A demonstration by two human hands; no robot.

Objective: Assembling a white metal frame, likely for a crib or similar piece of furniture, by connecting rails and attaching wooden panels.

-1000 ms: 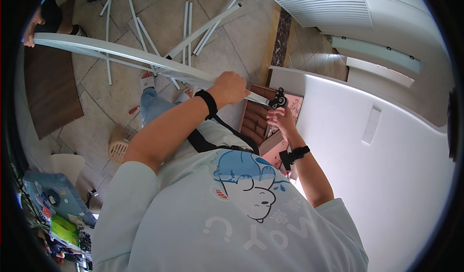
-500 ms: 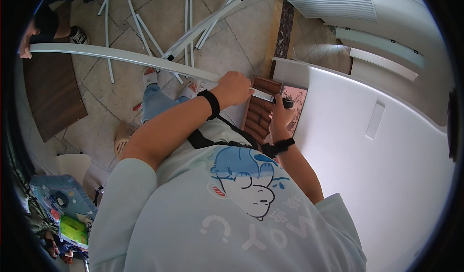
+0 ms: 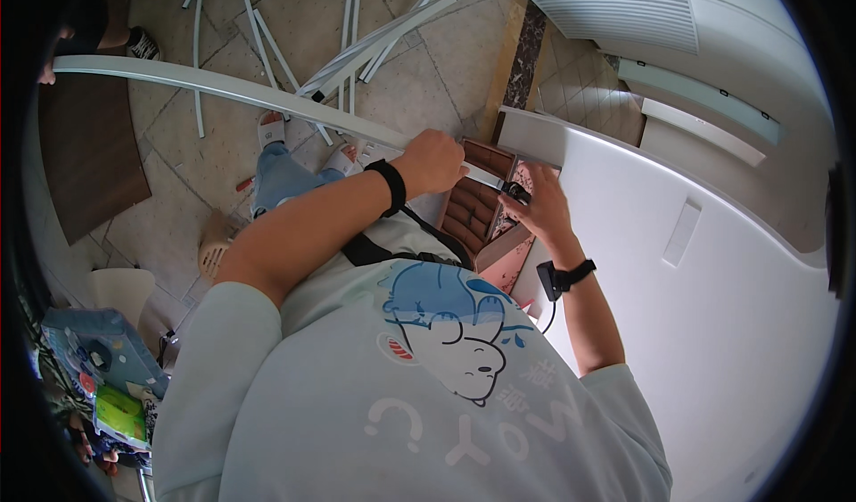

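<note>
A long, flat white rail (image 3: 259, 101) runs from the far left to just in front of my body. My left hand (image 3: 432, 160) is closed around it near its right end. Beyond that fist, a short stretch of the rail shows, with a small black piece (image 3: 514, 191) at its tip. My right hand (image 3: 542, 206) has its thumb and fingers curled about this black piece, whose exact kind I cannot make out. At the far left, another person's hand (image 3: 48, 72) is at the other end of the rail.
Several loose white bars (image 3: 357, 52) lie on the tiled floor ahead. A brown cushioned seat (image 3: 465, 217) is beneath my hands, with a large white panel (image 3: 642, 324) on the right. A dark brown board (image 3: 89, 159) lies at left, near a blue bag (image 3: 102, 355).
My right hand has turned and its wrist has swung outward to the right, fingers now looser around the black piece. My left hand keeps its grip; the rail's far-left end sits slightly higher.
</note>
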